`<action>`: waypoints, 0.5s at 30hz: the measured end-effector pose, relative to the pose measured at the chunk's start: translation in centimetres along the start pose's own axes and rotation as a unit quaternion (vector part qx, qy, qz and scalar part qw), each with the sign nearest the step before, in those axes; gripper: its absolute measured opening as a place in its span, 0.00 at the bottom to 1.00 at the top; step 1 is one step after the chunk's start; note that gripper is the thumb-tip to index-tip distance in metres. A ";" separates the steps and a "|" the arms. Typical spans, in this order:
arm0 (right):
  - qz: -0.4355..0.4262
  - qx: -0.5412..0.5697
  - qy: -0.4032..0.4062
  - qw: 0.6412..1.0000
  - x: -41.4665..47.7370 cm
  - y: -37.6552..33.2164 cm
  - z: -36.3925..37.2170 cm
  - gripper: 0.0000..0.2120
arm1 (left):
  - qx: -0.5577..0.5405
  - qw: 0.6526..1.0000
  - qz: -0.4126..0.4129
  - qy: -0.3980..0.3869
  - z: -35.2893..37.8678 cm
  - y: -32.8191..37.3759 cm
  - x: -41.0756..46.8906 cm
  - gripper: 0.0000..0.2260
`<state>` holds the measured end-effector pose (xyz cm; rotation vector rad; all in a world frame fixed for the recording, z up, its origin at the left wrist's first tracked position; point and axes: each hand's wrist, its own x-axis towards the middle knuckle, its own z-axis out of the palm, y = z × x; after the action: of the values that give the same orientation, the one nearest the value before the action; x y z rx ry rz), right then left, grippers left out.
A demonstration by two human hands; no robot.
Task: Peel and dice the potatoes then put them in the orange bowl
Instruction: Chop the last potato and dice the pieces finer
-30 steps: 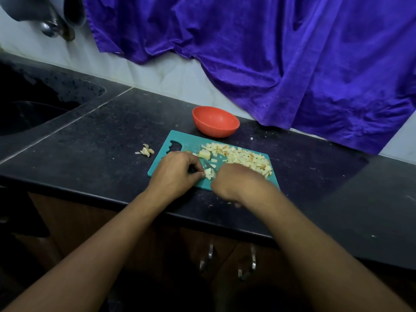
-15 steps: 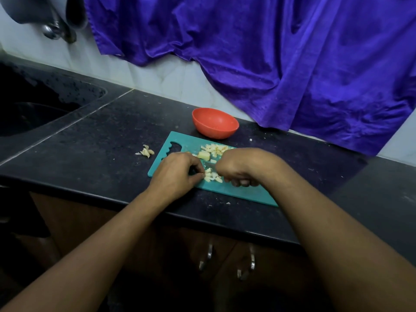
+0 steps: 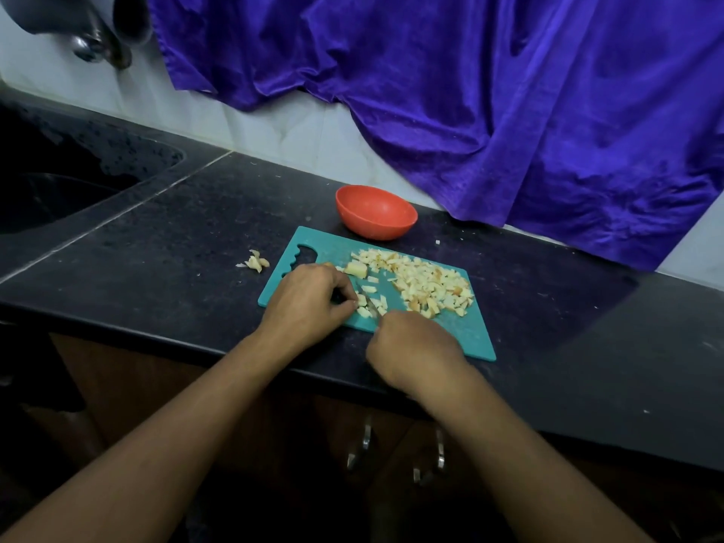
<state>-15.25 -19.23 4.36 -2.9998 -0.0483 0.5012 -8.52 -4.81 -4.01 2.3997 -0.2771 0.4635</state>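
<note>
A teal cutting board lies on the black counter, with a heap of diced potato on its far right part. A larger potato chunk lies just beyond my left hand. My left hand rests on the board with curled fingertips pinching small potato strips. My right hand grips a knife at the board's near edge; its blade runs through those strips. The orange bowl stands behind the board and looks empty.
A small pile of peel scraps lies on the counter left of the board. A dark sink is at the far left, with a tap above it. Purple cloth hangs over the back wall. Cabinet handles are below the counter edge.
My right hand with the knife has drawn back from over the diced heap to the board's near edge, uncovering the heap. My left hand has stayed in place.
</note>
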 end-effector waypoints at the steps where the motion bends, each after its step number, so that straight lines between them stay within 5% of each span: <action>1: 0.000 0.010 -0.012 1.000 0.4 0.1 -1.1 0.11 | 0.001 1.000 0.002 -0.001 0.0 0.0 -0.1 0.02; 9: -0.016 -0.012 -0.058 0.998 1.3 -1.8 -5.9 0.12 | 0.012 1.000 0.013 -0.001 -0.2 0.1 -0.3 0.02; 15: 0.007 -0.049 0.002 0.999 0.4 -1.0 0.3 0.15 | 0.005 1.000 0.006 0.011 0.0 0.0 -0.2 0.03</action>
<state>-15.00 -18.15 4.09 -3.0993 -0.0540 0.5076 -8.71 -4.77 -4.07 2.4015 -0.2793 0.4969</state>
